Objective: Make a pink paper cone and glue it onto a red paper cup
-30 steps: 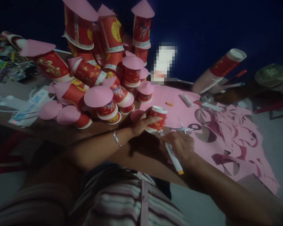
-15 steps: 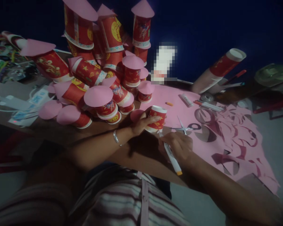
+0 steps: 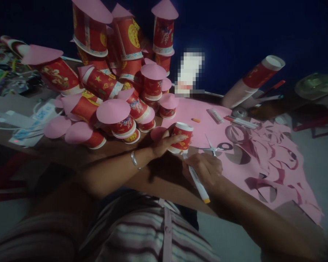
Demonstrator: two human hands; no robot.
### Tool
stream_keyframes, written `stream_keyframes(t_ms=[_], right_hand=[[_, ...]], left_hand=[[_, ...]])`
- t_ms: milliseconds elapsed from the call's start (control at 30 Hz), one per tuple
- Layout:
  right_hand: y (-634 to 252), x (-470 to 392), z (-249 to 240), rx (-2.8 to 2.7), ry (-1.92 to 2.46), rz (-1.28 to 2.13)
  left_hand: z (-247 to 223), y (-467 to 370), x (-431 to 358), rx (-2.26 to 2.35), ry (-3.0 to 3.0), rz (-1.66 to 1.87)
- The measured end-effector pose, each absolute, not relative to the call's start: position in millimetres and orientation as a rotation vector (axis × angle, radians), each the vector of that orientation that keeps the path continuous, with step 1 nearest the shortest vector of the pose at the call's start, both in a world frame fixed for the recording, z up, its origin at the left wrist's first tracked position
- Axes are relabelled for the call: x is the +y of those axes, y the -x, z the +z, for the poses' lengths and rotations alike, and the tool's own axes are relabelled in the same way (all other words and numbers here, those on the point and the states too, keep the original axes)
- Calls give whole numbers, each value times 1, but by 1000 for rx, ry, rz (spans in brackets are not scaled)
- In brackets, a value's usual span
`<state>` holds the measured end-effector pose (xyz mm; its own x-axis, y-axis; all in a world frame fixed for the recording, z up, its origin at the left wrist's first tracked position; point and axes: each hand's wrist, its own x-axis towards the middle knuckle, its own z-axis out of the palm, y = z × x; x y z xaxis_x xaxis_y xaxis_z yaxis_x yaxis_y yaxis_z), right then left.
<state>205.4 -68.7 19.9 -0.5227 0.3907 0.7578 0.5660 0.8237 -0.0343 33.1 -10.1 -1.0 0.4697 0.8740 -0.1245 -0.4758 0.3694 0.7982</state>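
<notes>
A red paper cup (image 3: 184,137) with yellow patterns and white bands at both ends is gripped by my left hand (image 3: 165,143), whose thumb lies across its side. My right hand (image 3: 205,168) is closed round a white marker pen (image 3: 198,185) with an orange end. The pen's upper tip meets the cup's lower edge. Just right of the cup, open scissors (image 3: 214,149) rest on a pink paper sheet (image 3: 199,105). An orange pen cap (image 3: 196,120) lies on that sheet behind the cup.
Red cups with pink paper cone tops (image 3: 114,112) crowd the table at left, some stacked. Pink paper scraps (image 3: 281,153) spread at right. A glue stick (image 3: 215,115) and a tall cup stack (image 3: 262,72) stand farther back. A power strip (image 3: 34,127) lies at far left.
The pen and my right hand have shifted very slightly left. Both hands keep their hold, and the rest looks the same.
</notes>
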Motion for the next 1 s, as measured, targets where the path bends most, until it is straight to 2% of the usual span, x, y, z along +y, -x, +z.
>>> stream_keyframes(t_ms=[500,1000], right_hand=[[-211,-71,22,-2231,509,-301],[-212,-74,32,-2388,559,-282]], left_hand=[[1,-33,-8,654,-715,987],[-2,-35,-9,637,-759,994]])
